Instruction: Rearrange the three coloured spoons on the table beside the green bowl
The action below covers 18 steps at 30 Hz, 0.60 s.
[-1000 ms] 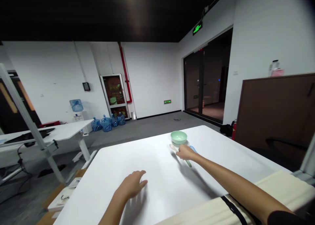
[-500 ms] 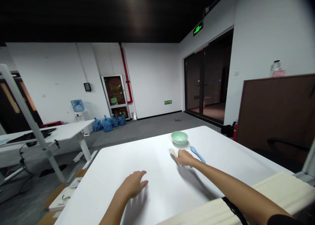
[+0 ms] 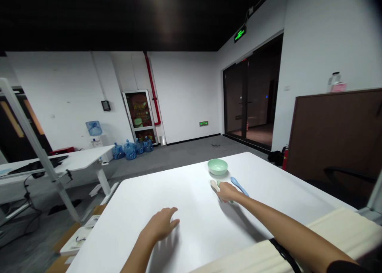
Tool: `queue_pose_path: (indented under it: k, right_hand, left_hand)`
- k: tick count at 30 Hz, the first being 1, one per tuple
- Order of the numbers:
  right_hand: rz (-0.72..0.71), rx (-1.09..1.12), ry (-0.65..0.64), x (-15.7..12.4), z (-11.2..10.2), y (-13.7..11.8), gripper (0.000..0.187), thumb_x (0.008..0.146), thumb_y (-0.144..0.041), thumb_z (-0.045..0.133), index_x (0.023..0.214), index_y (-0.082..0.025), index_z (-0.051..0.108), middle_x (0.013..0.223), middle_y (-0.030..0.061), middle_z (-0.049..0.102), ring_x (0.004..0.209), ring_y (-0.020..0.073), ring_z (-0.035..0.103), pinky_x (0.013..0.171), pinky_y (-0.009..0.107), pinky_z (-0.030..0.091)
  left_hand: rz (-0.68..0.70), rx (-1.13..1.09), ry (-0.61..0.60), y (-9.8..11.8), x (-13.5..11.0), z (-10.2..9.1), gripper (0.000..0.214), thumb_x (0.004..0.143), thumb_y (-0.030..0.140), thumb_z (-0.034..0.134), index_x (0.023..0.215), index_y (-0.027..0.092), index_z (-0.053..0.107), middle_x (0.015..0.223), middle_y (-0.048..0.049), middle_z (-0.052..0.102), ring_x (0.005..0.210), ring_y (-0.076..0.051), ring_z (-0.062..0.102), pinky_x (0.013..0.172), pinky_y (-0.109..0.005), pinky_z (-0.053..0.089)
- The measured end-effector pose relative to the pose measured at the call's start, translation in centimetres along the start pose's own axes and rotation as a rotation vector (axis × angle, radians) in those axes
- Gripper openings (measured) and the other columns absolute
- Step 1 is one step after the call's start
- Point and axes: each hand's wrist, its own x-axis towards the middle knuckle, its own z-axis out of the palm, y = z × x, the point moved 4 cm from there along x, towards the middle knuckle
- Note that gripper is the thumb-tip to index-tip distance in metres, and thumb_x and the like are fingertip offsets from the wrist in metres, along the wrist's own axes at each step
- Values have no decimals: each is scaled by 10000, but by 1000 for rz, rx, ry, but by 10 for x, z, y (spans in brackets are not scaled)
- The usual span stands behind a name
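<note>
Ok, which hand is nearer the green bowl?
Right. The right hand is just in front of the green bowl, not touching it; the left hand is much farther off, toward the bowl's front left.

On the surface (image 3: pixel 185 209), a bowl (image 3: pixel 217 166) stands behind the right hand (image 3: pixel 227 191), with a spoon (image 3: pixel 238 186) just right of that hand.

Pale green bowl (image 3: pixel 217 166), sky-blue spoon (image 3: pixel 239 186), and an apparently cream spoon (image 3: pixel 213 184)

White table (image 3: pixel 191 193), green bowl (image 3: pixel 217 166), blue spoon (image 3: pixel 239 186)
</note>
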Motion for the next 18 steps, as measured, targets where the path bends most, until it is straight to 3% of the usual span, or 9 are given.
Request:
queue_pose_path:
  k: [7,12,18]
  right_hand:
    - [-5,2,-59,9,5,14,123,712,-176,591,592,-155,572,621,61,664,644,197,645,632,285,462]
    - [15,12,-74,10,7,16,47,712,-189,581,671,-167,591,641,44,673,673,182,650,676,274,464]
    - [11,25,-83,11,9,17,50,705,-195,583,672,-160,570,597,53,655,621,200,639,621,283,459]
  left_hand:
    - [0,-1,3,-1,1,1,586,875,544,391,1386,266,459,1388,-92,538,1254,-276,505,1030,-414,388]
    - [2,-1,7,-3,2,2,595,870,553,391,1382,259,465,1371,-96,551,1230,-284,524,1018,-420,398]
    - [-3,-3,-2,-3,3,2,600,872,551,394,1388,253,460,1371,-101,549,1222,-288,528,1012,-425,404]
